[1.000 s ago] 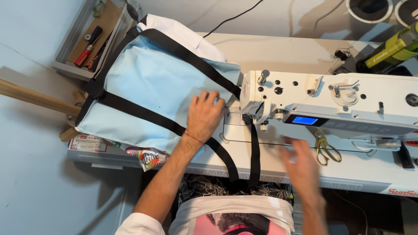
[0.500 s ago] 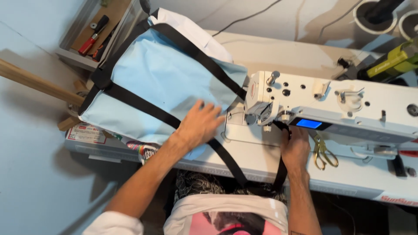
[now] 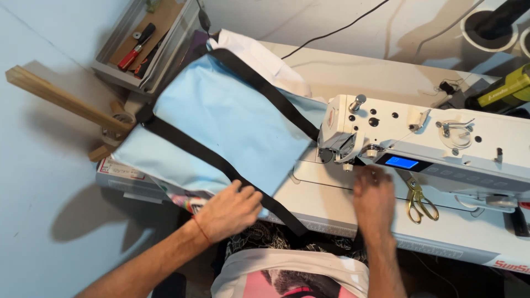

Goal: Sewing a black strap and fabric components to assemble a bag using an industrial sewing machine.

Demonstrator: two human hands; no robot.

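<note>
Slid back to the near edge, left hand point(image 3: 229, 211) lies spread on blue fabric point(image 3: 221, 121) — right hand point(image 3: 374, 197) flat under the sewing machine point(image 3: 441, 143).

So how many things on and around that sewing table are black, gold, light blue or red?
Black straps: 2
Gold scissors: 1
Light blue fabric panel: 1
Red-handled tool: 1
Total: 5

Left hand point(image 3: 231, 209) slid off the middle of the blue fabric point(image 3: 221, 127) to its near edge. Right hand point(image 3: 374, 197) came up under the machine head point(image 3: 353, 132); black strap point(image 3: 276, 207) no longer hangs there.
</note>
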